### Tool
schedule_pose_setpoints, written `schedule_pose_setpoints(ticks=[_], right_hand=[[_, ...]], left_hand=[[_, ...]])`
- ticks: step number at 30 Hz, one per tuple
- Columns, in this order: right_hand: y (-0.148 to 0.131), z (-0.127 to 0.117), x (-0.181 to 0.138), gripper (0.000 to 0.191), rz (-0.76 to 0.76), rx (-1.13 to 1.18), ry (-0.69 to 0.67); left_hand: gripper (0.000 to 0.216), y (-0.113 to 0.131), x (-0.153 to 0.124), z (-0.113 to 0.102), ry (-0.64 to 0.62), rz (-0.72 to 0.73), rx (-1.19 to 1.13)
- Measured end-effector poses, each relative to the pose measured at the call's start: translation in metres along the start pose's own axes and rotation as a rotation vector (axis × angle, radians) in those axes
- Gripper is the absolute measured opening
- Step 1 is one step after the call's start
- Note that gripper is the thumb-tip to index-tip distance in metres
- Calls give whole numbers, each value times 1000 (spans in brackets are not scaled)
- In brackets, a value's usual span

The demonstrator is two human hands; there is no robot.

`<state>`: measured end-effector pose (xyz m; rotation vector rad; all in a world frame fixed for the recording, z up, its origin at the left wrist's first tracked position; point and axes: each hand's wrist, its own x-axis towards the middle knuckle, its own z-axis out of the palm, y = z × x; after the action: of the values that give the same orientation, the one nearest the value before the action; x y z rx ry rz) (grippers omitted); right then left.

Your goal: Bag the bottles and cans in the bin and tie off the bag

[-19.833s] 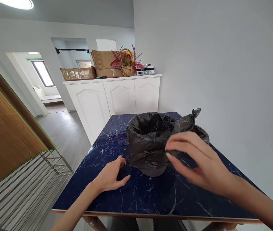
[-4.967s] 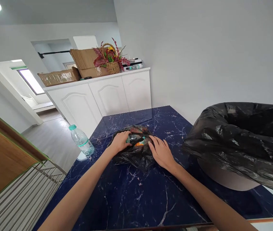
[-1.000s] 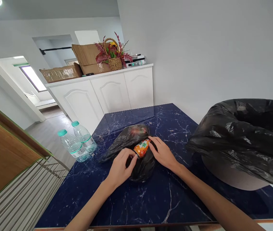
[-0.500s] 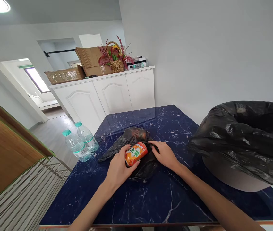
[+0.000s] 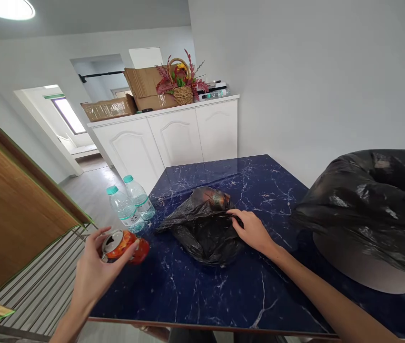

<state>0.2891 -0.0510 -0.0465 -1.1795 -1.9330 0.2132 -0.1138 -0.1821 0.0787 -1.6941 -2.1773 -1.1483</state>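
My left hand (image 5: 97,264) grips an orange-red drink can (image 5: 125,245) tilted on its side near the table's left edge, its opened top facing left. Fingers and thumb wrap around the can. My right hand (image 5: 254,231) pinches the edge of a small black plastic bag (image 5: 205,238) lying on the table. Through the bag's thin film, an orange and green shape shows at its far end. Two clear plastic bottles with teal caps, a nearer bottle (image 5: 125,212) and a farther bottle (image 5: 140,197), stand just beyond the can.
The blue marbled table (image 5: 223,295) fills the front. A bin lined with a black bag (image 5: 366,214) stands at its right. Left of the table are a metal rack (image 5: 52,286) and a wooden panel (image 5: 16,205). Behind stands a white cabinet (image 5: 181,138) with boxes and a flower basket.
My left hand has drawn the can out of the black bag and carried it left, turning its opened top into view. My right hand stays on the bag. The view has shifted slightly.
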Motion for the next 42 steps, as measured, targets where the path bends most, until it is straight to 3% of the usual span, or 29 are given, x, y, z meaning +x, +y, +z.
schedule_pose_setpoints(ticks=[7,19,21,23,25,26,27,29,31,33,37,42], right_hand=[[-3,-3,0,29,-1,2,116],[-13,-12,3,24,-4,16,250],[-15,-15,4,27,-14,16,274],[-19,-19,4,32,-33,19,296],[-24,-22,4,33,-75,32,301],[-26,-24,4,32,-107,45,290],[-29,-24,4,30,-147,61,267],[-35,-25,2,23,-234,94,188],[-38,-23,-1,23,-308,118,85],[-38,-19,-3,28,-356,125,-21],[-28,-8,-6,40,-344,77,-156],[-10,2,-4,53,-182,-42,-160]], left_hand=[[96,-41,28,-7,-15,-163,194],[106,-52,46,17,-99,-174,188],[114,-52,37,21,-48,-115,195],[113,-48,21,26,117,3,243],[93,-37,1,34,259,166,235],[75,-29,-10,38,252,258,175],[55,-18,-19,43,172,355,86],[22,11,-33,53,-143,540,-80],[21,43,-37,65,-409,623,-221],[31,71,-31,82,-558,625,-306],[40,104,-3,132,-641,696,-212],[47,121,32,191,-600,758,-60]])
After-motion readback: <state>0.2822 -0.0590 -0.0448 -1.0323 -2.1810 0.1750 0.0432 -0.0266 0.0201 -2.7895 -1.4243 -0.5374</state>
